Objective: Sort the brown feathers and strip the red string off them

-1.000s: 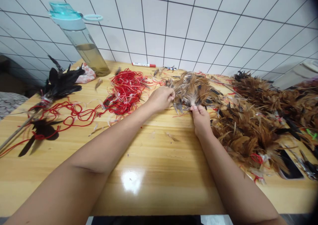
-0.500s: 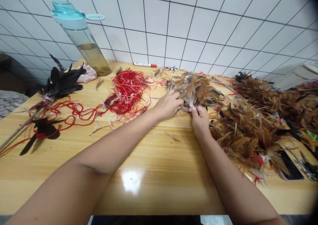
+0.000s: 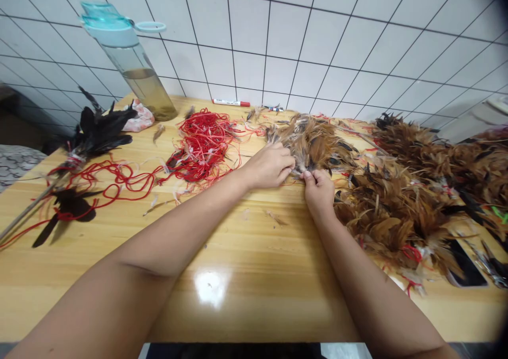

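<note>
A loose heap of brown feathers (image 3: pixel 317 142) with pale, downy ends lies just beyond my hands on the wooden table. My left hand (image 3: pixel 270 166) is at its left edge, fingers curled down into the grey fluffy part; the fingertips are partly hidden. My right hand (image 3: pixel 319 192) is closed at the near edge, thumb against forefinger, pinching the pale ends of feathers. Only a small gap separates the two hands. Left of them sits a tangle of red cord (image 3: pixel 206 145).
Bundled brown feathers (image 3: pixel 389 205) tied with red cord spread along the right, beside a phone (image 3: pixel 466 264) and scissors (image 3: pixel 490 264). At left are a black feather bundle on a stick (image 3: pixel 99 129) and a tall water bottle (image 3: pixel 148 84). A red marker (image 3: pixel 230 103) lies by the tiled wall.
My left hand has shifted very slightly at the feathers' edge, its fingers a little more curled. My right hand keeps its pinch in nearly the same spot.
</note>
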`<state>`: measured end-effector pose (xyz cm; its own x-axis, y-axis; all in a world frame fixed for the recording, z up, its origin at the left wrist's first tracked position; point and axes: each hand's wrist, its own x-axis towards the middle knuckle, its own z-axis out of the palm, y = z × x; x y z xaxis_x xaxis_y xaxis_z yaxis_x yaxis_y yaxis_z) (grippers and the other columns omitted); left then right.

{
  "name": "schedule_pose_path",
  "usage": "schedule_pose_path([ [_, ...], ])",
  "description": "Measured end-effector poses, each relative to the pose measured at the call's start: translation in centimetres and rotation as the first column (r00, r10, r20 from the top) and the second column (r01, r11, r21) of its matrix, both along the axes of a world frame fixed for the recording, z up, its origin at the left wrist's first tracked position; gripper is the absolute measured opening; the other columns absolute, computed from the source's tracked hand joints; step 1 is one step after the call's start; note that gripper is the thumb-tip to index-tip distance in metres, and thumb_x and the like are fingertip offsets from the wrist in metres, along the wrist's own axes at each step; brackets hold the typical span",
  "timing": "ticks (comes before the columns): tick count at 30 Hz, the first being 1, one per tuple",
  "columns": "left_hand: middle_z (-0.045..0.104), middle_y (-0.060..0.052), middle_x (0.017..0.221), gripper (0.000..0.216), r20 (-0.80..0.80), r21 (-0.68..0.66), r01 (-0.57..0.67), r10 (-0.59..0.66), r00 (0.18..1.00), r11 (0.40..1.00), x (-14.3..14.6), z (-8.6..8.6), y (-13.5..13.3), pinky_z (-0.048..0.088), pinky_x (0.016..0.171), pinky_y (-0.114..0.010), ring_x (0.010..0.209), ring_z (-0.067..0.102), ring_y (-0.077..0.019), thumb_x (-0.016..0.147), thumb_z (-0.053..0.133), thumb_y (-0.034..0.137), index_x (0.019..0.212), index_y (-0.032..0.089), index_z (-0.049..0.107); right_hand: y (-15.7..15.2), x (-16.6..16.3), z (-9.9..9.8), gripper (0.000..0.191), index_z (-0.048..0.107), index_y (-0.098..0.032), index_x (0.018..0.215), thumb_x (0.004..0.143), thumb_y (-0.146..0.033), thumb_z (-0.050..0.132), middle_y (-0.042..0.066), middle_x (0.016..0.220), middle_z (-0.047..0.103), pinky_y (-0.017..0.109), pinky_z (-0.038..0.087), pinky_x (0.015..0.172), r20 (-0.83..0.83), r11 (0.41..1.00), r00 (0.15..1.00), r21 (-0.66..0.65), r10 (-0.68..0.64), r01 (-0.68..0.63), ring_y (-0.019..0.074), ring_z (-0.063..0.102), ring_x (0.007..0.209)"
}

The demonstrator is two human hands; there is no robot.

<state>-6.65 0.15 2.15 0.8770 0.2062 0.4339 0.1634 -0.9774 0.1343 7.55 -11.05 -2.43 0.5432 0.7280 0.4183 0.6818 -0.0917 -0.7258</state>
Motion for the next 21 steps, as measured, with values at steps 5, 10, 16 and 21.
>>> schedule_pose_path([
  [5, 0.061, -0.010, 0.084, 0.027, -0.032, 0.088, -0.004, 0.006, 0.999, 0.996, 0.01, 0.09, -0.20, 0.037, 0.078, -0.035, 0.084, 0.049, -0.0204, 0.088, 0.040, 0.022, 0.079, 0.016, 0.065, -0.01, -0.18, 0.07, 0.023, 0.063, -0.021, 0.063, 0.082, -0.026, 0.050, 0.002, 0.065, 0.051, 0.032, 0.040, 0.070, 0.027, 0.999, 0.999, -0.049, 0.024, -0.023, 0.0189, 0.050, 0.071],
  [10, 0.061, -0.010, 0.084, 0.024, -0.019, 0.130, -0.010, 0.012, 1.000, 0.991, -0.01, 0.19, -0.32, 0.037, 0.077, -0.036, 0.085, 0.049, -0.0217, 0.087, 0.042, 0.022, 0.079, 0.015, 0.064, 0.08, -0.29, 0.01, 0.023, 0.063, -0.020, 0.062, 0.081, -0.027, 0.052, 0.003, 0.068, 0.051, 0.032, 0.038, 0.067, 0.039, 0.995, 0.997, -0.088, 0.059, -0.056, 0.0186, 0.051, 0.070],
  [16, 0.061, -0.011, 0.085, 0.023, -0.014, 0.151, -0.015, 0.017, 1.000, 0.988, 0.12, 0.04, -0.61, 0.037, 0.078, -0.037, 0.086, 0.049, -0.0225, 0.087, 0.044, 0.023, 0.079, 0.015, 0.063, 0.21, -0.25, -0.17, 0.025, 0.055, -0.022, 0.056, 0.079, -0.031, 0.054, 0.001, 0.064, 0.047, 0.030, 0.036, 0.063, 0.059, 0.987, 0.990, -0.103, 0.128, -0.121, 0.0170, 0.047, 0.066],
  [21, 0.060, -0.010, 0.089, 0.021, 0.031, 0.085, -0.030, 0.027, 0.999, 0.996, 0.21, 0.19, -0.69, 0.037, 0.081, -0.037, 0.090, 0.049, -0.0225, 0.088, 0.044, 0.025, 0.087, 0.016, 0.063, 0.29, -0.07, -0.22, 0.020, 0.056, -0.022, 0.060, 0.078, -0.028, 0.051, 0.002, 0.068, 0.050, 0.031, 0.038, 0.067, 0.043, 0.989, 0.991, -0.089, 0.124, -0.119, 0.0185, 0.049, 0.070],
])
